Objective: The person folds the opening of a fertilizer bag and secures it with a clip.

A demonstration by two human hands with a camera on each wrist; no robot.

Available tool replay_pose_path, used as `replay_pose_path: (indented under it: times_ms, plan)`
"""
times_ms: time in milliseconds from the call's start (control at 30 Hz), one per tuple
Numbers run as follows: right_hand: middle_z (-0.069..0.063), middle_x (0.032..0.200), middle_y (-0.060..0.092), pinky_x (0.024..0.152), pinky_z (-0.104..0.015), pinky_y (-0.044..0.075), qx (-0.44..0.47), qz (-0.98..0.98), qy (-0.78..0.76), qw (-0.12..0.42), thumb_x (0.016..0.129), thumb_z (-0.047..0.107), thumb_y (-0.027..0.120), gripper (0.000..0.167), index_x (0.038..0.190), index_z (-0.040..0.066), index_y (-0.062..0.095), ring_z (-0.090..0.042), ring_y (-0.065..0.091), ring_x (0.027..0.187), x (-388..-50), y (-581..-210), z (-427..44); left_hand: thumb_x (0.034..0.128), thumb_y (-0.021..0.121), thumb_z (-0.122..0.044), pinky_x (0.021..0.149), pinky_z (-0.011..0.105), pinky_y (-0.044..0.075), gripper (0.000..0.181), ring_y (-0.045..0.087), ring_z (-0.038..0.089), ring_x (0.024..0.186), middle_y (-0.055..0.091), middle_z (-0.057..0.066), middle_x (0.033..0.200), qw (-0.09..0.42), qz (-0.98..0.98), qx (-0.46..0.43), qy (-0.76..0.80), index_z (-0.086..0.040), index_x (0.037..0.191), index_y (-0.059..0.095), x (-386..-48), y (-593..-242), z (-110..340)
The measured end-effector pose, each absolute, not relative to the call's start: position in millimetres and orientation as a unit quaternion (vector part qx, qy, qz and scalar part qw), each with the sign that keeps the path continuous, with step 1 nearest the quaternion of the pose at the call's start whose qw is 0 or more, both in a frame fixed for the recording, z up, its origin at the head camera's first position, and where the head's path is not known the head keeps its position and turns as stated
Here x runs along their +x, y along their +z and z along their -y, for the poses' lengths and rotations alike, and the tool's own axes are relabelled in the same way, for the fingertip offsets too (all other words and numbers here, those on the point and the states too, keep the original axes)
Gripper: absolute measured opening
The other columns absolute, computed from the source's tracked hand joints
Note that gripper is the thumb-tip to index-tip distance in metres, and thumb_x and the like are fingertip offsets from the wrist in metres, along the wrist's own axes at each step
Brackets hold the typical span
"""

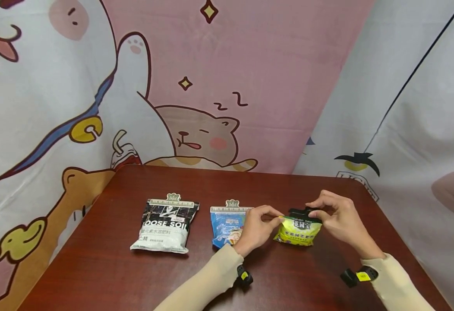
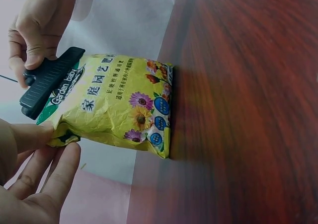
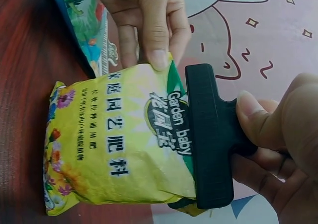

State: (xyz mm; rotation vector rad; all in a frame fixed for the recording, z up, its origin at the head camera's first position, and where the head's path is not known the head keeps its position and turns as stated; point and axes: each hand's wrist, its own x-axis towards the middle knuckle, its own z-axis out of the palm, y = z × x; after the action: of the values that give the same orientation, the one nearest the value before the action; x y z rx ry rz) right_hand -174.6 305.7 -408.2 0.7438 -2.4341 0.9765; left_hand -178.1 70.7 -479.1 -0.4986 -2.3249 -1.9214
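A yellow fertilizer bag with green trim and printed flowers stands at the right side of the table. My left hand pinches its upper left corner between thumb and fingers. Across the bag's top edge lies a wide black bag clip, and my right hand squeezes the clip's handle between thumb and fingers. In the right wrist view the clip's long bar runs along the green strip; how far its jaws are spread cannot be told. The bag's lower edge touches the table in the left wrist view.
Left of the yellow bag, a blue bag with a pale clip on top is partly hidden behind my left hand. Farther left lies a black and white soil bag, also clipped. A cartoon-printed cloth hangs behind the dark red table.
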Motion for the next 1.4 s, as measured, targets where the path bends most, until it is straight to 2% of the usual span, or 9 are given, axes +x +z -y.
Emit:
replay_pose_path:
  times_ms: [400, 700, 900, 1067, 1200, 1400]
  plan:
    - [0.006, 0.082, 0.064, 0.057, -0.015, 0.051, 0.287, 0.869, 0.352, 0.194, 0.074, -0.012, 0.084, 0.038, 0.094, 0.02, 0.08, -0.005, 0.057, 0.067, -176.8, -415.5, -302.1, 0.0931, 0.077, -0.016, 0.075, 0.018, 0.058, 0.007, 0.073, 0.004, 0.082, 0.078, -0.002, 0.095, 0.049, 0.759, -0.163, -0.629, -0.02, 0.097, 0.081, -180.3, -478.4, -71.4]
    - [0.005, 0.083, 0.062, 0.055, -0.02, 0.053, 0.281, 0.878, 0.343, 0.179, 0.075, -0.016, 0.081, 0.038, 0.092, 0.018, 0.078, -0.007, 0.06, 0.064, -177.1, -417.9, -299.5, 0.0939, 0.076, -0.022, 0.072, 0.019, 0.054, 0.008, 0.07, 0.008, 0.088, 0.077, -0.009, 0.095, 0.045, 0.776, -0.144, -0.613, -0.026, 0.098, 0.081, -178.9, -474.5, -70.7]
    - [0.008, 0.087, 0.062, 0.059, -0.018, 0.052, 0.275, 0.894, 0.305, 0.178, 0.076, -0.011, 0.084, 0.034, 0.093, 0.017, 0.076, -0.003, 0.058, 0.069, -176.2, -416.6, -298.5, 0.0937, 0.077, -0.021, 0.071, 0.018, 0.055, 0.007, 0.069, 0.002, 0.084, 0.078, -0.008, 0.095, 0.055, 0.774, -0.145, -0.614, -0.025, 0.098, 0.082, -180.1, -475.5, -71.5]
    - [0.009, 0.089, 0.063, 0.062, -0.017, 0.052, 0.269, 0.902, 0.296, 0.165, 0.076, -0.002, 0.087, 0.038, 0.101, 0.025, 0.075, -0.002, 0.056, 0.071, -173.3, -415.8, -300.9, 0.0939, 0.076, -0.021, 0.072, 0.018, 0.056, 0.007, 0.069, 0.0, 0.08, 0.077, -0.007, 0.096, 0.057, 0.77, -0.147, -0.618, -0.024, 0.098, 0.081, -179.9, -476.6, -71.9]
    - [0.01, 0.099, 0.068, 0.071, -0.02, 0.058, 0.261, 0.905, 0.304, 0.146, 0.078, 0.003, 0.088, 0.044, 0.11, 0.03, 0.074, -0.003, 0.065, 0.082, -169.9, -417.5, -305.2, 0.094, 0.076, -0.021, 0.075, 0.019, 0.057, 0.007, 0.071, 0.003, 0.082, 0.077, -0.007, 0.096, 0.054, 0.767, -0.148, -0.622, -0.024, 0.098, 0.081, -178.5, -477.5, -72.1]
    - [0.012, 0.12, 0.07, 0.082, -0.019, 0.057, 0.225, 0.919, 0.302, 0.113, 0.085, 0.014, 0.085, 0.05, 0.129, 0.033, 0.068, -0.005, 0.068, 0.101, -163.6, -426.2, -322.3, 0.0941, 0.076, -0.02, 0.077, 0.019, 0.057, 0.007, 0.072, 0.004, 0.084, 0.077, -0.008, 0.095, 0.051, 0.766, -0.149, -0.623, -0.024, 0.098, 0.081, -176.4, -478.0, -73.8]
